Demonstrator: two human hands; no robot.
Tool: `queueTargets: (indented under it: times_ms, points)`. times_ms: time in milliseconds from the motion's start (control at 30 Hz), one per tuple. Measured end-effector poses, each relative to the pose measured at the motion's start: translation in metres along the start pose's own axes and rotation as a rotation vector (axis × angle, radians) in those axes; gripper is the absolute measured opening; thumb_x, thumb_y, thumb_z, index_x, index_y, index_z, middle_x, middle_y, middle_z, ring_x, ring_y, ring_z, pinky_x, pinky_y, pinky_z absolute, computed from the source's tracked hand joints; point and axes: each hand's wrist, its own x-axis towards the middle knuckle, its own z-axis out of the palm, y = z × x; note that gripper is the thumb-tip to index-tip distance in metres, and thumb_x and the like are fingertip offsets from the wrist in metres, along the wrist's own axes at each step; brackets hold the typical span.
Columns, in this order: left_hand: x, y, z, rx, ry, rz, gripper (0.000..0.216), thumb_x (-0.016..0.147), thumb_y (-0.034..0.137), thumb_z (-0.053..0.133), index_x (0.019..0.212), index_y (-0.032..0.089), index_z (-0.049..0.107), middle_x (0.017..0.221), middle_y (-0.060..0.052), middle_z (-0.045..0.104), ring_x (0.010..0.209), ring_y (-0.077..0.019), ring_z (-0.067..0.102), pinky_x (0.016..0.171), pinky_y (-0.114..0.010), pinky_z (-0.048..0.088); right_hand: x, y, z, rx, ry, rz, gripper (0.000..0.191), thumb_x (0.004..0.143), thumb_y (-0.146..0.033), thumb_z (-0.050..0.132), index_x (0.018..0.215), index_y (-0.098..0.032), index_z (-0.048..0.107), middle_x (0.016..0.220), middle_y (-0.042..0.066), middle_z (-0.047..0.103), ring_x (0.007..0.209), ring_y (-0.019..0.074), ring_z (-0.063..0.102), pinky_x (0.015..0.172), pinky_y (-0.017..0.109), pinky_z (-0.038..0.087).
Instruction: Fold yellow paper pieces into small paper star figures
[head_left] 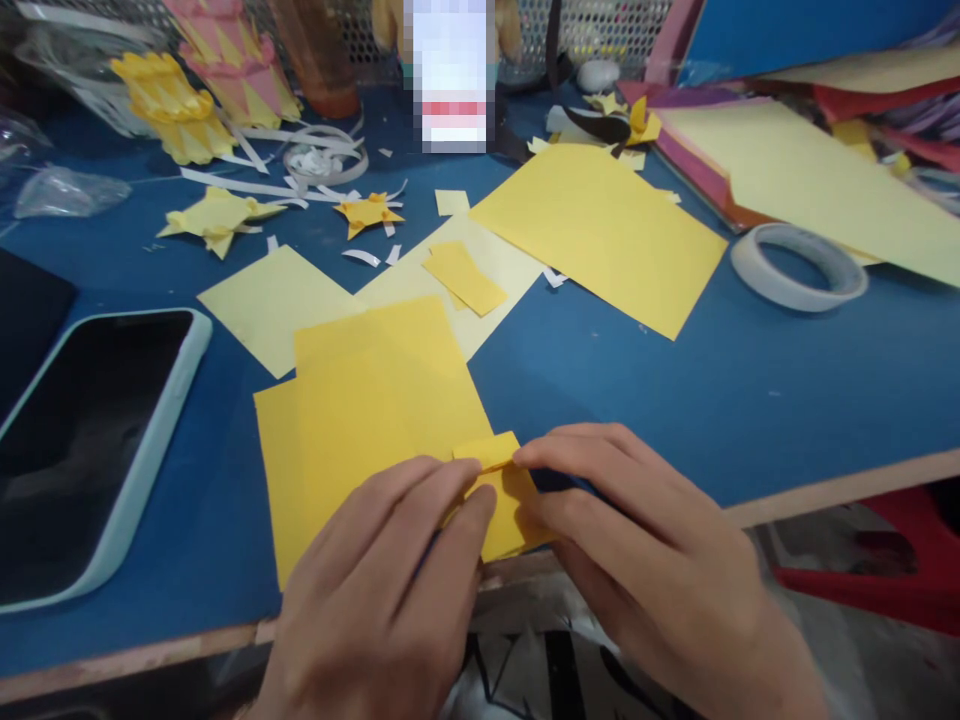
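Observation:
Close to the table's front edge, a small piece of yellow paper (517, 512) with a folded-over top flap lies between my two hands. My left hand (397, 580) presses its left side with the fingertips, partly over the larger yellow sheets. My right hand (645, 550) pinches the right side, its index fingertip at the end of the flap. Two yellow sheets (367, 390) overlap just left of my hands. Beyond them lie a pale yellow square (281, 310), a pale sheet (510, 270) bearing small yellow strips (466, 278), and a bigger yellow square (600, 235).
A phone (97, 430) in a mint case lies at left. A tape roll (799, 267) sits at right beside stacked paper (810, 170). Paper stars (217, 218), white strips and folded paper lanterns (176, 110) stand toward the back. The table's wooden edge (847, 490) runs along the front.

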Motion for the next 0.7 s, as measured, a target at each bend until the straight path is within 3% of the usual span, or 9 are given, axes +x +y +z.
queueTargets:
  times_ms: [233,467,700]
  points:
    - [-0.001,-0.002,-0.002,-0.004,-0.014,0.020,0.017,0.093,0.015,0.048,0.105,0.014,0.060,0.111,-0.004,0.068,0.106,-0.0179,0.058,0.093,-0.031,0.041,-0.002,0.007,-0.003,-0.037,-0.040,-0.067,0.020,0.091,-0.010,0.049,0.082,-0.015,0.067,0.103,0.002,0.073,0.102,0.0121,0.064,0.106,0.028,0.040]
    - [0.001,-0.002,-0.001,-0.044,-0.004,0.006,0.014,0.089,0.009,0.049,0.096,0.015,0.061,0.112,-0.005,0.067,0.105,-0.0192,0.057,0.090,-0.032,0.042,0.005,0.008,-0.008,0.011,-0.110,-0.031,0.023,0.091,-0.013,0.048,0.082,-0.017,0.068,0.101,0.001,0.073,0.097,0.0148,0.066,0.098,0.034,0.048]
    - [0.006,-0.002,-0.002,-0.111,0.011,-0.085,0.011,0.089,0.012,0.051,0.090,0.016,0.061,0.101,-0.003,0.069,0.097,-0.0165,0.059,0.090,-0.030,0.043,0.010,0.011,-0.006,0.075,-0.134,0.058,0.020,0.091,-0.016,0.052,0.072,-0.018,0.060,0.096,0.000,0.071,0.094,0.0128,0.061,0.096,0.029,0.044]
